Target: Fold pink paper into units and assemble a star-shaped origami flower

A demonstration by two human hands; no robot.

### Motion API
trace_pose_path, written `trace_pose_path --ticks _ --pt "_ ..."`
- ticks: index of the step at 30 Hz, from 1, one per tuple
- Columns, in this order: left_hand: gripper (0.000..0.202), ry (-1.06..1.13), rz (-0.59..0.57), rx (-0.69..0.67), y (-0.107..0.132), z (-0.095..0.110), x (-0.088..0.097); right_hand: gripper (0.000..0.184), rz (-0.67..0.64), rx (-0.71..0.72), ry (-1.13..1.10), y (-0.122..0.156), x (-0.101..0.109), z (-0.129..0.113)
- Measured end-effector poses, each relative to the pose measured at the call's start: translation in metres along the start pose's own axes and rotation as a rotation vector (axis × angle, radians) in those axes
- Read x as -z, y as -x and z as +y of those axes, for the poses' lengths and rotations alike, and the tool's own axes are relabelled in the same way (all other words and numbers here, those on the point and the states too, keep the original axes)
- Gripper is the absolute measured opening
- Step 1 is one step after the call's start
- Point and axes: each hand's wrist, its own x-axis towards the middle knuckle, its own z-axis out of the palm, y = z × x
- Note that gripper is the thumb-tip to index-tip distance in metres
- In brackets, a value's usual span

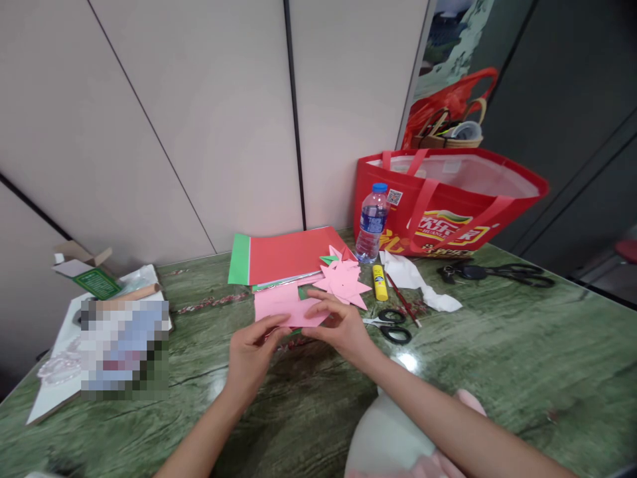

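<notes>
Between my two hands is a piece of pink paper (297, 313), held just above the green marbled table. My left hand (253, 353) pinches its left end between thumb and fingers. At the right end, my right hand (343, 326) has its thumb below and fingers on top. Behind it lies another pink sheet (269, 300). A pink paper star shape (343, 282) with several points rests just beyond my right hand, with small green and red folded pieces on it. Red and green paper sheets (293, 255) are stacked further back.
Right of my hands lie scissors (393, 328), a yellow glue stick (380, 283), a pencil (403, 302) and white tissue (423, 282). A water bottle (372, 226) stands before a red shopping bag (448, 206). Black scissors (517, 273) lie far right. A green box (97, 282) stands left.
</notes>
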Motion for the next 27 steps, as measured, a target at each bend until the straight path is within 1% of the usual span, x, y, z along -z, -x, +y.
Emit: trace_pose_path --ticks 3,7,9,10,12,14,16,20,22,25,27 --pt "0.012 -0.01 0.049 -0.05 0.0 0.0 0.001 0.024 0.009 0.016 -0.062 0.001 -0.001 0.0" --pt "0.011 -0.033 0.123 -0.093 0.001 0.003 0.002 0.04 0.054 0.048 -0.025 0.003 -0.003 -0.004" --pt "0.01 -0.031 0.117 -0.094 0.0 0.005 0.003 0.045 0.067 0.052 -0.012 0.004 -0.003 -0.008" --pt "0.01 -0.023 0.093 -0.088 0.0 0.006 0.003 0.045 0.069 0.061 0.002 0.004 -0.002 -0.011" --pt "0.009 0.003 0.029 -0.07 0.0 0.007 0.003 0.039 0.06 0.092 0.047 0.005 -0.001 -0.014" --pt "0.009 0.034 -0.01 -0.046 0.0 0.007 0.003 0.029 0.051 0.128 0.076 0.005 0.0 -0.015" --pt "0.009 0.062 -0.005 -0.021 -0.001 0.007 0.003 0.024 0.056 0.148 0.077 0.005 0.001 -0.015" --pt "0.007 0.096 0.021 0.015 -0.002 0.005 0.002 0.025 0.057 0.161 0.086 0.006 0.0 -0.012" --pt "0.007 0.097 0.016 0.027 -0.003 0.005 0.002 0.023 0.063 0.132 0.069 0.006 -0.001 -0.012" --pt "0.006 0.116 -0.011 0.046 -0.002 0.006 0.002 0.015 0.079 0.016 -0.012 0.006 -0.002 -0.012" --pt "0.006 0.131 -0.023 0.064 0.0 0.005 0.001 0.013 0.067 -0.039 -0.061 0.006 -0.002 -0.013"
